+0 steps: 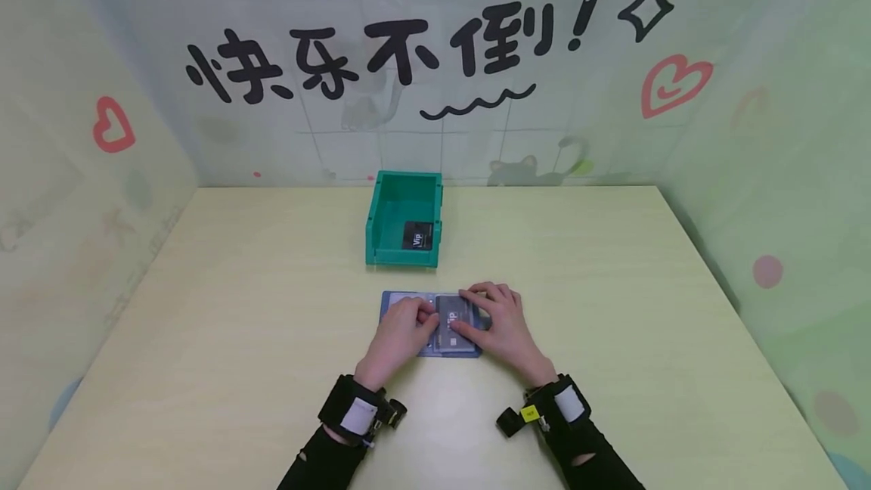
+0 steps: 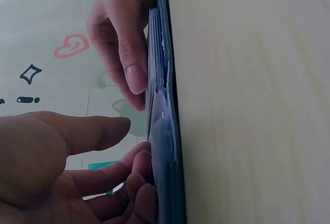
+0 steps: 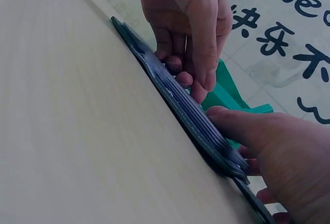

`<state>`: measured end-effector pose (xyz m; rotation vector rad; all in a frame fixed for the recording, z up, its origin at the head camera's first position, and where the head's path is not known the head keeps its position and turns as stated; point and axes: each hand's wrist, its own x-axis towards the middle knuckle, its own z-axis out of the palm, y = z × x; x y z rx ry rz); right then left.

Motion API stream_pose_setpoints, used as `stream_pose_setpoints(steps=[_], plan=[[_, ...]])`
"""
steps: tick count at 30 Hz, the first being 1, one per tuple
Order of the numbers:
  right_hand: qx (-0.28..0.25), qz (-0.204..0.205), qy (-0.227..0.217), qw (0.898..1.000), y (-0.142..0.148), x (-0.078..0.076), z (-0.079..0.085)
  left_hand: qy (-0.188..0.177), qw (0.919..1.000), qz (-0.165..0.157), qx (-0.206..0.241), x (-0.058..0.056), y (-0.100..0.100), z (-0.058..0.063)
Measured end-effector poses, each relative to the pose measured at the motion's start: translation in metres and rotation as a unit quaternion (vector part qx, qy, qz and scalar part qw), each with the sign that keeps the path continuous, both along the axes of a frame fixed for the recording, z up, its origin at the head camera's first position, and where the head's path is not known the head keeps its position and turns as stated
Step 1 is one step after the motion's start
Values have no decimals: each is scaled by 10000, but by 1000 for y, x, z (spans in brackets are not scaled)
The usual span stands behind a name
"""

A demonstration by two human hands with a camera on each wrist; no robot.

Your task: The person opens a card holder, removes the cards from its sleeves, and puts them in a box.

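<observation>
An opened blue card holder (image 1: pixel 427 352) with clear sleeves lies on the table; a grey card (image 1: pixel 454 333) with VIP lettering shows in its right half. My right hand (image 1: pixel 503 327) holds the holder's right side, thumb on the sleeves and fingers at the far edge. Over the left half, my left hand (image 1: pixel 404 330) has bent fingertips touching the sleeves beside the card's left edge. In the left wrist view, a gap separates its thumb (image 2: pixel 103 133) from the fingers. The stacked sleeves (image 3: pixel 198 118) show edge-on in the right wrist view.
A green open-fronted bin (image 1: pixel 401 257) stands behind the card holder near the back wall, with a black Vip card (image 1: pixel 418 236) inside. Printed fabric walls enclose the pale wooden table (image 1: pixel 272 286) at the back and both sides.
</observation>
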<state>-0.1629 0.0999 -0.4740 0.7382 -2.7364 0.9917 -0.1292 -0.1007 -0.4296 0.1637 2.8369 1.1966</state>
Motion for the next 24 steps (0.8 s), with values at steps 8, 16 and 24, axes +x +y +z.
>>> stream_pose_setpoints(steps=[8,16,24], plan=[[34,-45,-14,10000,-2,3,1,-80,9999,20,122,-3,-5,-5],[203,-235,-89,9995,-3,4,2,-167,9996,-63,241,-6,-8,-7],[313,-414,-293,9982,-6,5,6,-310,9990,-30,305,-6,-11,-10]])
